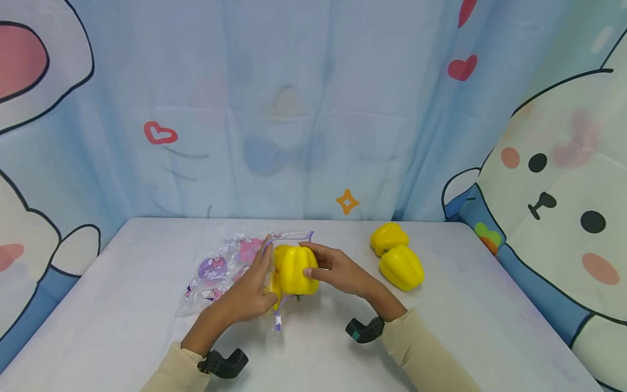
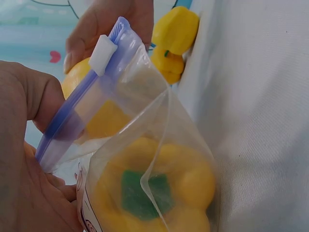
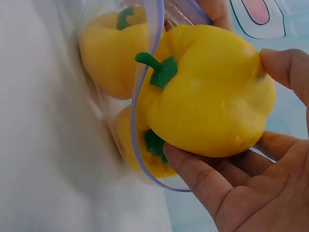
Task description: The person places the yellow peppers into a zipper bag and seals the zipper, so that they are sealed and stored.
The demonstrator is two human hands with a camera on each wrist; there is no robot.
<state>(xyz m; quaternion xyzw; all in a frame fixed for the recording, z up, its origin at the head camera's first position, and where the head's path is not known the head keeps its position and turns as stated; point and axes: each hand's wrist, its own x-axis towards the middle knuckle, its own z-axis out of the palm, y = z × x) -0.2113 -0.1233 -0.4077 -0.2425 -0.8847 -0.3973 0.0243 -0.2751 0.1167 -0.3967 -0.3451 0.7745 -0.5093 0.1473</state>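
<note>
A clear zip bag point(image 1: 215, 275) with a purple edge and printed pictures lies left of centre, its mouth facing right. My left hand point(image 1: 250, 291) grips the purple rim point(image 2: 72, 113), thumb on one side, near the white slider point(image 2: 103, 54). Between the thumb and fingers of my right hand point(image 1: 343, 272) is a yellow bell pepper point(image 3: 212, 92) with a green stem, held at the bag's open mouth, its stem end inside the rim. Two more yellow peppers show within the bag, one upper point(image 3: 113, 53) and one lower point(image 3: 126, 133) in the right wrist view.
Two yellow peppers lie touching at the table's back right, one behind point(image 1: 388, 238) and one in front point(image 1: 403, 268). The white table point(image 1: 122, 326) ends at a blue patterned curtain point(image 1: 294, 109).
</note>
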